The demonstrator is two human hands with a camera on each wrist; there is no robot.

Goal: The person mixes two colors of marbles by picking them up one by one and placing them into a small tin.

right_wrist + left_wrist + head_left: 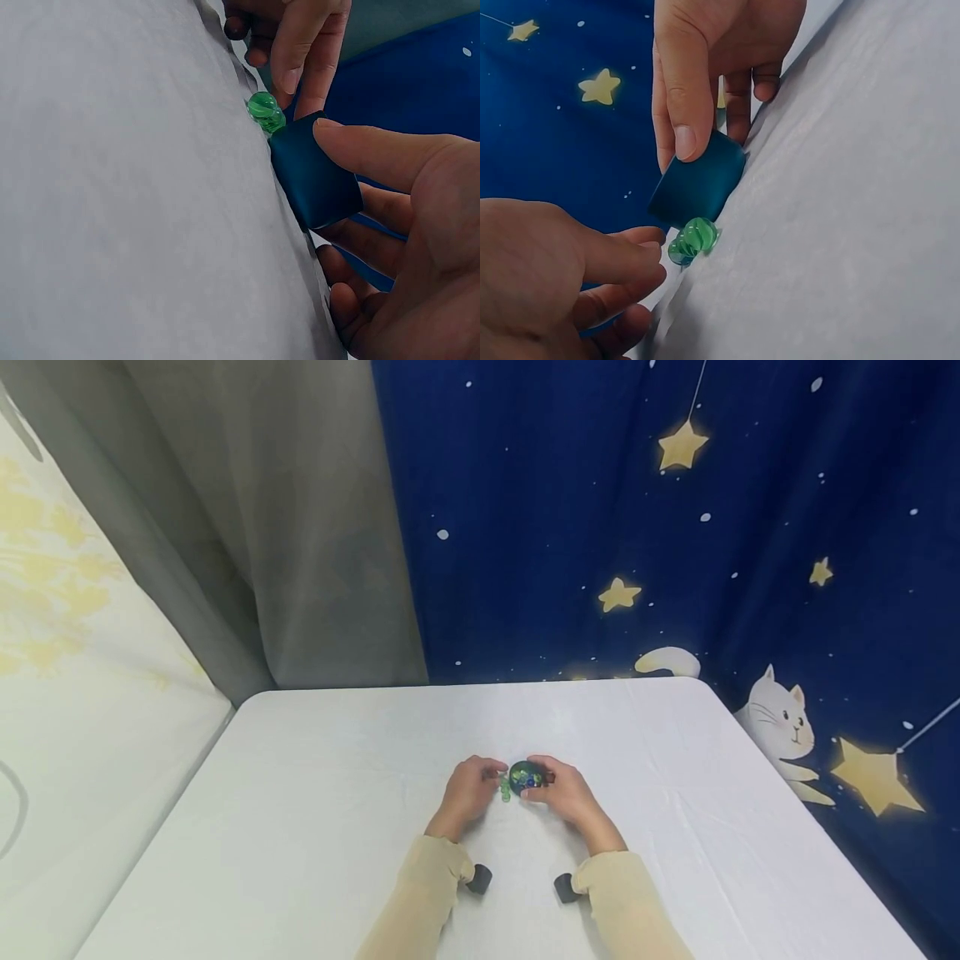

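Observation:
My right hand (568,790) grips a small round teal cup (315,174) by its sides, thumb on one side and fingers on the other. Green and blue glass marbles (528,779) show inside its mouth in the head view. Several clear green-swirled marbles (697,237) lie close together on the white table, just left of the cup. Beside them is my left hand (471,788), with thumb and forefinger (641,255) extended toward the marbles and the other fingers loosely bent. Nothing shows between its fingertips.
The white-covered table (337,777) reaches back to a grey curtain (322,527) and a dark blue curtain (540,527) with stars and a cat. A black wrist device (480,879) sits at the left sleeve cuff and another black device (566,887) at the right.

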